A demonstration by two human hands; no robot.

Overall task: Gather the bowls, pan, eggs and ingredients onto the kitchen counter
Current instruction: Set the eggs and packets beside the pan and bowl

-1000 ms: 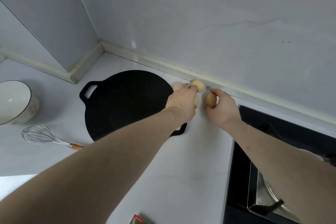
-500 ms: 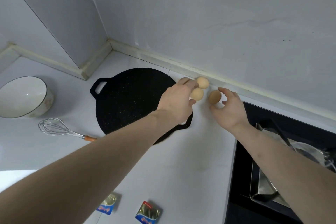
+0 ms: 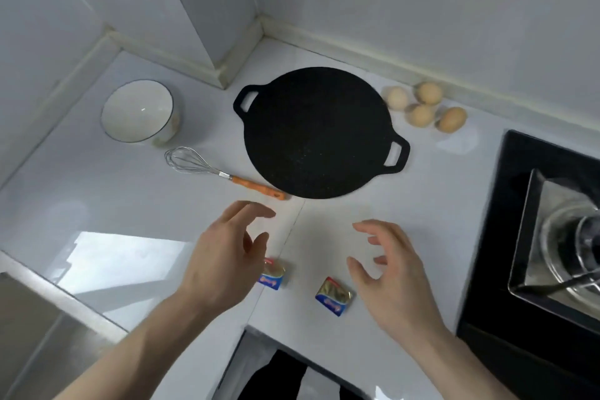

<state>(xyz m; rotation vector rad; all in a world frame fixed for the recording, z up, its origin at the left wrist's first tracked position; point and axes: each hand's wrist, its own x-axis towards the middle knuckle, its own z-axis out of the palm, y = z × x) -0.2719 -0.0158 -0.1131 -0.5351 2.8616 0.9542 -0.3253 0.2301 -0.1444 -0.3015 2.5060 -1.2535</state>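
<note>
1. Two bare hands hover over the counter (image 3: 130,204): left hand (image 3: 224,256) and right hand (image 3: 394,279), each grip wide, fingers loosely spread, holding nothing.
2. Two foil packets: one packet (image 3: 272,276) partly behind the left hand, second packet (image 3: 334,295) just beside the right hand.
3. Whisk (image 3: 214,172), handle end at the black pan (image 3: 319,133).
4. White bowl (image 3: 139,112) far left.
5. Four eggs (image 3: 425,107) clustered near the wall, right of the pan.
</note>
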